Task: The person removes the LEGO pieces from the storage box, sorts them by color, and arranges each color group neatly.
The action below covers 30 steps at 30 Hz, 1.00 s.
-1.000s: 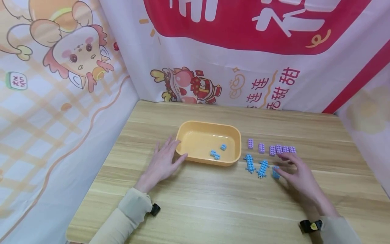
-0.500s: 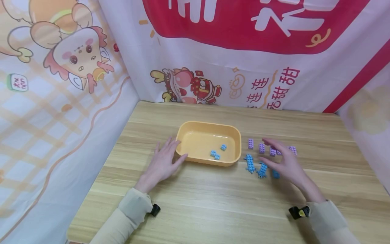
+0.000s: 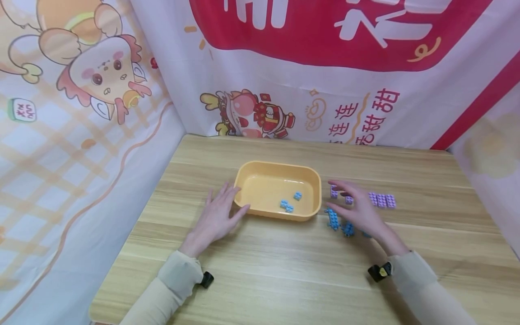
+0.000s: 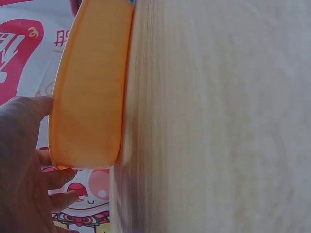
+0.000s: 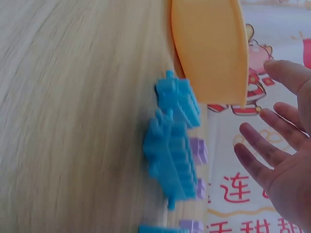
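Note:
My left hand [image 3: 215, 219] rests at the left end of a yellow plastic tray [image 3: 262, 162], its thumb and fingertips at the rim. Inside the tray lie several small blue bricks [image 3: 286, 206]. Over the toy pieces to the right of the tray hovers my right hand [image 3: 361, 212], fingers spread and nothing between them. Below it are a blue studded wheel base [image 3: 333, 219] and a second blue wheel base [image 3: 348, 229], partly covered by the hand. In the right wrist view both blue wheel bases [image 5: 172, 162] stand on the table, apart from the fingers.
Purple building bricks [image 3: 391, 201] form a row behind the blue pieces, some hidden by the right hand. Another blue brick [image 3: 367, 234] peeks out below the right wrist. The wooden table [image 3: 280, 271] meets a printed cloth backdrop [image 3: 252, 67] at its back edge.
My right hand has left the blue brick at the right and moved left across the row of pieces towards the tray, its fingers empty. The left hand has stayed at the tray's rim.

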### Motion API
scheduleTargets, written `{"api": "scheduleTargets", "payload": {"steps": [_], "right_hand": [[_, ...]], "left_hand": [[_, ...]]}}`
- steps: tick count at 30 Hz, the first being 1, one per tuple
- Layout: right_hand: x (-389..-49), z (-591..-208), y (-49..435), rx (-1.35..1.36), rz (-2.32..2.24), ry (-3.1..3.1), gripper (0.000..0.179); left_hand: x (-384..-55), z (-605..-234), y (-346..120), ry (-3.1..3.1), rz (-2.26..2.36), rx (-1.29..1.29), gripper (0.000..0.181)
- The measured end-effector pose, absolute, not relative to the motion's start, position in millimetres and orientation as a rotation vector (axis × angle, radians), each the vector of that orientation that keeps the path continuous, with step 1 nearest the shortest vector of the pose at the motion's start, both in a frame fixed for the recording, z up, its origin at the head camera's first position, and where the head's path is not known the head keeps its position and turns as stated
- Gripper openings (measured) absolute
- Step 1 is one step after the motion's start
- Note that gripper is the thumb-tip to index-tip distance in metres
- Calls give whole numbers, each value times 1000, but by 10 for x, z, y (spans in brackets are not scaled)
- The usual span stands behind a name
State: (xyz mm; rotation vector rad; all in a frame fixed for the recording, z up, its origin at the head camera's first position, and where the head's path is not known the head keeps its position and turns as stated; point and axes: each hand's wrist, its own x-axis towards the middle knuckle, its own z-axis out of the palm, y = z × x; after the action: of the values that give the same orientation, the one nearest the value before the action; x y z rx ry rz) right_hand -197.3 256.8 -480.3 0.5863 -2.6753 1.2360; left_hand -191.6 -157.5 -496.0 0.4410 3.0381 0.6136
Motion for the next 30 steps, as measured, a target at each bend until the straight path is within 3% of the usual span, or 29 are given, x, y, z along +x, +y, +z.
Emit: {"api": "scheduleTargets", "payload": {"steps": [9, 20, 30], "right_hand": [[-2110, -4795, 2329, 585, 1458, -2772, 55], [-2292, -4809, 2078, 560, 1571, -2854, 57], [-2360, -4855, 1886, 548, 1340, -2995, 48]], "left_hand": [[-1931, -4959, -1577, 3042, 604, 438, 84], [-1937, -4977, -1592, 3036, 597, 439, 85], [-1937, -4971, -1590, 3023, 620, 435, 86]]}}
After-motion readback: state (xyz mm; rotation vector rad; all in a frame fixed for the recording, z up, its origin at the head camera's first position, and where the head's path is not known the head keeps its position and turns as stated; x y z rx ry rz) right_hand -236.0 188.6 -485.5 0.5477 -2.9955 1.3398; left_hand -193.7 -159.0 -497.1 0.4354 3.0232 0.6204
